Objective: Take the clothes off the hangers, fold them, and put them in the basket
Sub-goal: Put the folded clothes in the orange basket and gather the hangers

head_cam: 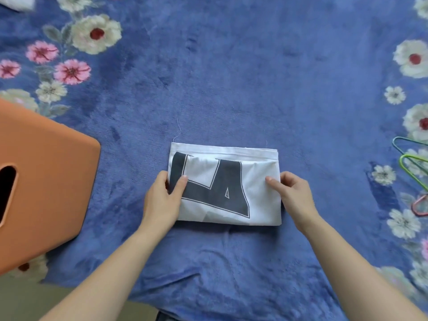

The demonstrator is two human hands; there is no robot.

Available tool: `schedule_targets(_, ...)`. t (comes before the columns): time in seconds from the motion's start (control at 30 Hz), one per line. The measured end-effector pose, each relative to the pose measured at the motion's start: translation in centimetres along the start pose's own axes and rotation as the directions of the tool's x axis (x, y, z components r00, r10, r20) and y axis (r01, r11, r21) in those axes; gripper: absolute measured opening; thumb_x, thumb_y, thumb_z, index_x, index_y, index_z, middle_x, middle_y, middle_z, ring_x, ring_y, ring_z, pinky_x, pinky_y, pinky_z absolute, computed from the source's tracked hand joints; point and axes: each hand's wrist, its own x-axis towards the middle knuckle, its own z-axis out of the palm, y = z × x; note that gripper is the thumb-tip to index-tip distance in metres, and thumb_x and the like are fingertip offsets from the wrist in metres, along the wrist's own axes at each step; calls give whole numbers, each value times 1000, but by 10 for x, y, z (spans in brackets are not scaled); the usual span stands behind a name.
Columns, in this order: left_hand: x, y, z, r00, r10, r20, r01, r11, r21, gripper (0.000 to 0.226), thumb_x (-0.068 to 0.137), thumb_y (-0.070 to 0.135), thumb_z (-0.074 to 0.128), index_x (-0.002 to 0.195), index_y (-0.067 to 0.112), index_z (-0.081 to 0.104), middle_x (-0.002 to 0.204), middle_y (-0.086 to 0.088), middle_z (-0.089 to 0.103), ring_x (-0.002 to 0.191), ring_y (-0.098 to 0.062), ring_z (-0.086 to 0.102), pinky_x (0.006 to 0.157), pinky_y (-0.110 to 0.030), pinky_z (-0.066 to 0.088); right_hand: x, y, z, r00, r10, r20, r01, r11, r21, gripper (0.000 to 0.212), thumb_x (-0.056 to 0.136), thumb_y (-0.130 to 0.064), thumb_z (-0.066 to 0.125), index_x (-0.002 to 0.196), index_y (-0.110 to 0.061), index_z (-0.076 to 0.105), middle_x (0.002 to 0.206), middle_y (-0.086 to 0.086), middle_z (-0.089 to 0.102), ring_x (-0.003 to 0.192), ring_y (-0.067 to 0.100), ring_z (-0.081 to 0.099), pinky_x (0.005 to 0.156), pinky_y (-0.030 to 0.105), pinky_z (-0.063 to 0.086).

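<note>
A white shirt with a large dark print (228, 184) lies folded into a compact rectangle on the blue flowered blanket (254, 77). My left hand (162, 200) grips its left edge, thumb on top of the cloth. My right hand (294, 193) grips its right edge the same way, thumb on top. The orange basket (46, 177) stands at the left, a dark handle slot in its near wall. Its inside is hidden from this angle.
Green wire hangers (412, 163) and a pink one (420, 206) lie at the right edge of the blanket. Something white (18, 2) shows at the top left corner. Beige floor (34, 297) runs along the bottom left.
</note>
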Motion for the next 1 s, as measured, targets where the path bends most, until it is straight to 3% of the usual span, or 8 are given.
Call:
schedule_targets(0.17, -16, 12, 5, 978, 96, -183, -125, 981, -151, 31, 94, 45, 49, 90, 14, 46, 67, -3, 54, 66, -13, 49, 59, -18, 37, 4, -6, 5, 975, -123, -183, 149, 979, 139, 24, 80, -32, 67, 73, -10, 60, 71, 6, 52, 68, 15, 43, 62, 31, 32)
schedule_targets(0.23, -4, 12, 9, 974, 94, -205, -122, 985, -126, 29, 96, 45, 47, 92, 16, 46, 69, -4, 56, 66, -16, 51, 60, -26, 36, 12, -5, 11, 969, -131, -208, 154, 983, 96, 24, 89, -30, 66, 74, -12, 59, 71, 5, 52, 67, 14, 42, 62, 31, 32)
schedule_targets(0.37, 30, 2, 27, 981, 3, -196, -1, 1000, 11, 36, 99, 46, 44, 94, 10, 45, 74, -13, 54, 75, -39, 52, 62, -38, 27, 30, 1, 26, 945, -120, -303, 92, 990, -105, 26, 97, -30, 58, 83, -8, 58, 72, -1, 54, 70, 16, 49, 61, 31, 36)
schedule_targets(0.5, 31, 7, 40, 938, 91, -335, -57, 992, 109, 41, 99, 40, 41, 125, 9, 46, 122, -15, 52, 112, -35, 48, 85, -41, 34, 22, 8, 53, 819, -333, -468, 80, 872, -482, 33, 95, -33, 45, 117, -10, 53, 119, 8, 53, 113, 28, 45, 91, 42, 33)
schedule_targets(0.63, 16, 5, 59, 850, 515, -109, -398, 764, 507, 52, 96, 38, 37, 145, 22, 35, 153, -8, 30, 141, -25, 27, 109, -48, 17, 9, 24, 78, 720, -694, 10, 424, 429, -798, 51, 95, -34, 39, 142, -15, 39, 148, 10, 42, 136, 21, 34, 104, 43, 23)
schedule_targets(0.77, 34, -15, 71, 886, 457, 78, -394, 654, 645, 58, 96, 46, 28, 151, 27, 31, 161, -6, 22, 147, -22, 11, 115, -54, 7, 22, 46, 70, 779, -581, 235, 416, 199, -888, 56, 99, -46, 28, 152, -30, 26, 160, 3, 26, 148, 21, 20, 116, 45, 15)
schedule_targets(0.9, 39, -14, 74, 912, 392, 116, -375, 687, 623, 60, 96, 49, 25, 152, 31, 26, 163, -3, 16, 147, -20, 5, 114, -60, 10, 28, 44, 63, 846, -491, 210, 352, 217, -910, 55, 99, -50, 21, 153, -39, 20, 162, 0, 18, 150, 21, 16, 118, 45, 8)
schedule_targets(1.0, 29, -15, 60, 949, 315, 26, -281, 805, 523, 60, 96, 51, 26, 153, 33, 23, 163, -4, 11, 146, -22, 6, 113, -58, 15, 21, 48, 54, 914, -405, 12, 205, 437, -876, 57, 98, -50, 16, 153, -39, 17, 164, -9, 8, 150, 15, 7, 116, 45, 5)
